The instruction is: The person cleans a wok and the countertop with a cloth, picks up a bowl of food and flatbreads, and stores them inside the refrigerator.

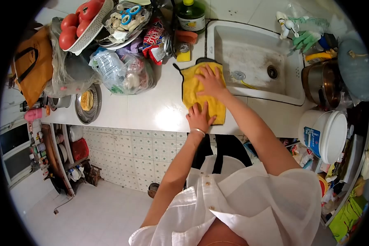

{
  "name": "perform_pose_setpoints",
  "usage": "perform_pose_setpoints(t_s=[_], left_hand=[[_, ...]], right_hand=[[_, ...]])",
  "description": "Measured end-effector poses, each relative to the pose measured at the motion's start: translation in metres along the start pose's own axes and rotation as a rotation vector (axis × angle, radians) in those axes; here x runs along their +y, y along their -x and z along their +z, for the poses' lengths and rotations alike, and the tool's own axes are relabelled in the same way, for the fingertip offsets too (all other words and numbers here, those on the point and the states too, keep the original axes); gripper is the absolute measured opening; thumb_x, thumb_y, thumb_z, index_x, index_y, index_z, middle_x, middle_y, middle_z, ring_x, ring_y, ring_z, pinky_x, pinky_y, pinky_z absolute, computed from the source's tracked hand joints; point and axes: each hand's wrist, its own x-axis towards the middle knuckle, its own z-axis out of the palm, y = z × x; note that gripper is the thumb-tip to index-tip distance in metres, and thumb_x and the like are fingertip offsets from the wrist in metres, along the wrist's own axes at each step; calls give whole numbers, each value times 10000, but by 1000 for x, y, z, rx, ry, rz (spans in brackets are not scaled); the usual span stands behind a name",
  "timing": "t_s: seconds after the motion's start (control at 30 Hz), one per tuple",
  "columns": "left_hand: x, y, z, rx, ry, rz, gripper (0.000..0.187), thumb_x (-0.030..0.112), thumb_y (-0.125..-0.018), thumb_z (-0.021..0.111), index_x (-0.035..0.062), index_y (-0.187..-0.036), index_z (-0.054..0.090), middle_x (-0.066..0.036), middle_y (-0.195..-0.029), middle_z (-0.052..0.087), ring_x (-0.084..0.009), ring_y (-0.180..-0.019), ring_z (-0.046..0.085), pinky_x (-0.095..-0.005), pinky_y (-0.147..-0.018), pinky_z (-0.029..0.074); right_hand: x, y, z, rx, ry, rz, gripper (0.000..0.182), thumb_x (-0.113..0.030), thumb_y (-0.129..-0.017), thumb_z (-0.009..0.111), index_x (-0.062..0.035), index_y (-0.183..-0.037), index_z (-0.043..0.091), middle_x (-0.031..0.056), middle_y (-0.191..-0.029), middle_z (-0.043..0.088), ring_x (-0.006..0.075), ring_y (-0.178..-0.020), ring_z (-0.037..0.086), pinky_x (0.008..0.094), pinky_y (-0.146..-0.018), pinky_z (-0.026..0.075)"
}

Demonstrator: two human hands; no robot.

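Note:
A yellow cleaning cloth [192, 88] with dark edging and a hanging loop lies spread on the white countertop, beside the sink's left edge. My right hand [211, 82] rests on its upper part with the fingers spread. Closer to the counter's front edge, my left hand [199, 118], with a bracelet at the wrist, presses on the lower part, also with fingers apart. Both palms face down on the cloth, and neither hand grips it. At the top, the far edge of the cloth shows a dark underside near the sink corner.
Right of the cloth is a white sink [254, 92]. Behind stand a green bottle [191, 18] and a yellow sponge [183, 55]. To the left are a filled plastic bag [125, 74], a basket of tomatoes [90, 30] and a metal plate with flatbread [87, 101]. A white bucket [334, 137] stands right.

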Motion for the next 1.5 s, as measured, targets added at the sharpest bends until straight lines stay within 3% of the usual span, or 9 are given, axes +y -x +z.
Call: perform_pose_setpoints(t_s=[0.2, 0.5, 0.57, 0.7, 1.1, 1.17, 1.23, 1.37, 1.5], left_hand=[[-5, -67, -17, 25, -55, -7, 751, 503, -702, 668, 246, -1348, 383, -142, -1263, 347, -343, -1138, 339, -472, -881, 359], [-4, 57, 23, 78, 204, 66, 722, 329, -650, 752, 85, -1251, 434, -205, -1117, 433, -387, -999, 444, -448, -892, 382], [2, 62, 21, -9, 249, 51, 652, 189, -647, 764, 84, -1214, 458, -197, -1103, 440, -390, -1006, 441, -456, -901, 374], [52, 62, 25, -94, 271, 249, 639, 180, -647, 761, 98, -1208, 465, -201, -1107, 441, -388, -1021, 436, -455, -912, 371], [296, 32, 139, -214, 117, 913, 580, 189, -732, 660, 112, -1268, 451, -184, -1241, 430, -364, -1126, 412, -441, -961, 361], [304, 37, 139, -156, 10, 993, 533, 168, -759, 621, 124, -1266, 463, -165, -1221, 451, -349, -1118, 426, -428, -945, 383], [305, 55, 113, -450, 40, 987, 414, 128, -785, 552, 144, -1197, 530, -125, -1158, 484, -308, -1102, 450, -393, -899, 426], [281, 84, 117, -387, -7, 1191, 333, 128, -780, 544, 160, -1109, 581, -110, -1101, 489, -283, -1076, 472, -373, -873, 444], [279, 70, 86, -456, 37, 1180, 339, 116, -780, 540, 149, -1114, 585, -108, -1132, 484, -288, -1070, 476, -381, -862, 444]], right_hand=[[30, -67, -4, 44, -20, 90, 859, -485, -590, 755, -255, -1337, 398, 124, -1455, 234, 310, -1380, 101, 592, -1065, 73], [-49, 66, 51, 70, -113, -59, 769, -474, -694, 613, -232, -1380, 365, 145, -1482, 208, 323, -1388, 97, 565, -1084, 25], [-41, 87, 55, 190, -218, -132, 683, -448, -721, 600, -227, -1343, 423, 110, -1463, 267, 285, -1374, 167, 561, -1079, 55], [11, 145, 47, 271, -195, -76, 612, -438, -740, 590, -237, -1305, 468, 68, -1436, 321, 250, -1349, 229, 568, -1065, 91], [217, 354, 25, 536, 201, 640, 582, -431, -698, 630, -262, -1245, 527, 62, -1344, 429, 299, -1224, 390, 599, -977, 218], [215, 377, 36, 580, 178, 715, 570, -389, -713, 626, -234, -1251, 519, 75, -1276, 457, 309, -1153, 424, 547, -927, 301], [186, 404, 48, 543, 264, 802, 522, -282, -742, 612, -187, -1244, 507, 107, -1206, 456, 325, -1110, 431, 505, -898, 344], [141, 453, 77, 620, -282, 884, 405, -124, -793, 561, -67, -1188, 492, 185, -1164, 434, 365, -1087, 423, 448, -911, 365], [138, 446, 64, 699, -275, 919, 365, -127, -819, 547, -45, -1171, 497, 196, -1152, 436, 371, -1070, 428, 425, -905, 371]])
